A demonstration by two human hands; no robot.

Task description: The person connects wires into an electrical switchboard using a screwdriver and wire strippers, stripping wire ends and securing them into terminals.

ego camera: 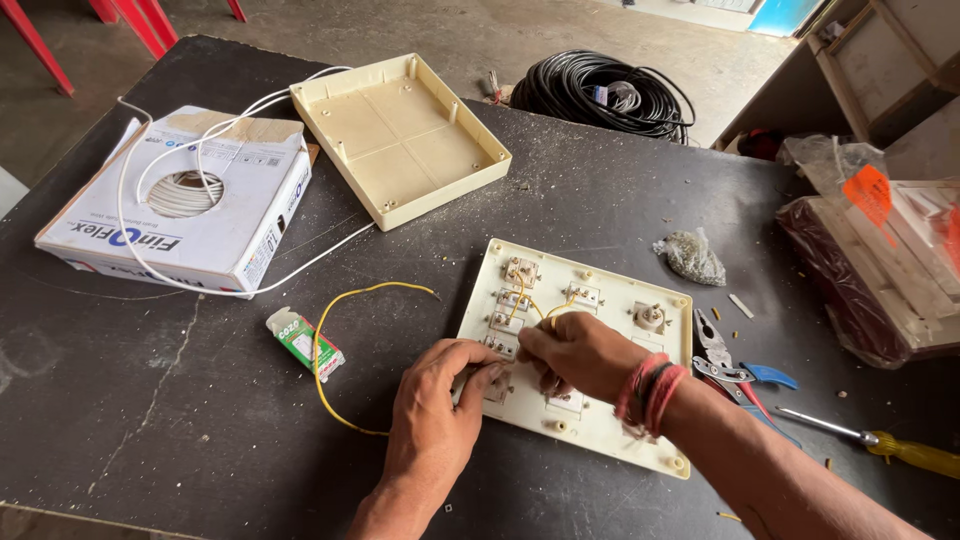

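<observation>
The cream plastic switch plate [640,350] lies face-down near the table's middle. The left hand [437,405] pinches a switch terminal at its near-left edge; the right hand [578,352] grips the thin yellow wire [330,340]. Best to keep the plate pressed flat and seat the wire end fully.

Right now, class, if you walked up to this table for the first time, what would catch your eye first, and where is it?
The left hand and right hand meet over the back of a cream switch plate at the table's near middle, fingers on a yellow wire that loops off to the left. Behind, a white wire box sits at left, an empty cream housing upside down at centre, and a black cable coil on the floor beyond.
</observation>
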